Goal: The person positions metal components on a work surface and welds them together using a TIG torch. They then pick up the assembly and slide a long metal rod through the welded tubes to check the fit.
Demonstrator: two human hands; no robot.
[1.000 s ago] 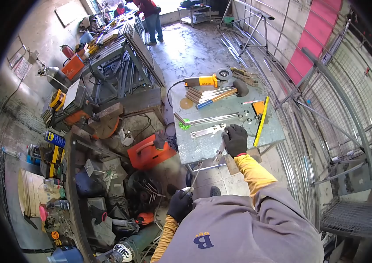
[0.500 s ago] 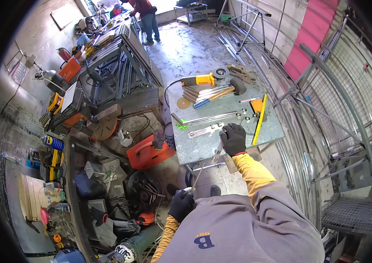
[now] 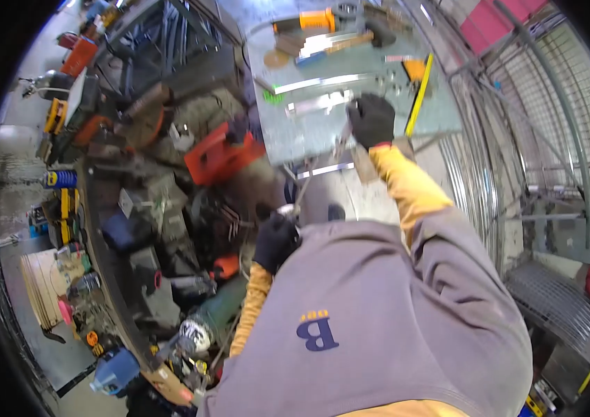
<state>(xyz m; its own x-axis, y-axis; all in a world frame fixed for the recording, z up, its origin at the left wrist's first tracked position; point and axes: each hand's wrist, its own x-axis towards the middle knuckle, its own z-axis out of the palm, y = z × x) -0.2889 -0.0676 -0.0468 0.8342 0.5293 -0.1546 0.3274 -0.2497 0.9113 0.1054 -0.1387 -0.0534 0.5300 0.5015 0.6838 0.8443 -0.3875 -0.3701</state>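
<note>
My right hand [image 3: 371, 119], in a black glove, is closed on a small flat metal piece [image 3: 341, 142] at the near edge of the metal table [image 3: 281, 139]. Lower and to the left, my gloved left hand [image 3: 277, 242] is closed around the pale end of a thin rod-like tool [image 3: 300, 198]. The tool slants up toward the metal piece; blur hides its exact kind and whether the two touch. A flat metal strip [image 3: 319, 103] lies on the table just left of my right hand. A yellow ruler [image 3: 420, 94] rests to the right.
Farther back on the table lie an angle grinder [image 3: 305, 21], a hammer [image 3: 378, 31] and metal tubes [image 3: 322, 82]. A red-orange case [image 3: 222, 153] stands on the floor at left, among cluttered tools. Steel frames and mesh [image 3: 538, 76] line the right side.
The view has tipped downward, so the table and both hands appear higher and the person at the back has left the picture. Both hands keep their holds.
</note>
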